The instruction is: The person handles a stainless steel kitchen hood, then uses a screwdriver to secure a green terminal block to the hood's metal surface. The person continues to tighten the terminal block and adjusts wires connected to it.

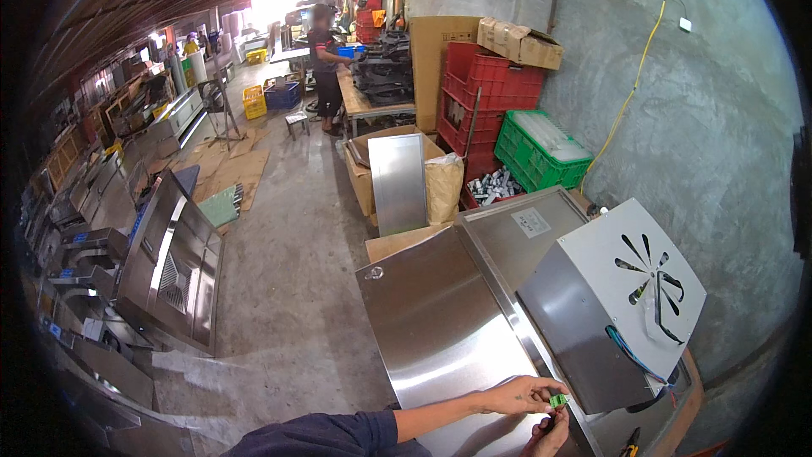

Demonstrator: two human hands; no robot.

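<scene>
Above the steel sheet's right edge, my left hand (520,394) pinches a small green block (558,401) between thumb and fingers. My right hand (548,438) is just below it with its fingers curled and pressed together, close against the block's lower side. What the right fingertips grip is too small to make out. Both hands are over a broad shiny stainless steel panel (440,313). Beside them sits a grey metal box (558,313) with a white slotted face, on which glasses (661,309) rest. Blue and black wires (630,354) come out of its lower edge.
Yellow-and-black handled pliers (630,443) lie near my right hand. Behind the box stand a green crate (533,152), stacked red crates (491,76) and a concrete wall. A steel hood (182,271) stands on the floor at left. Another person (324,68) stands at a far workbench.
</scene>
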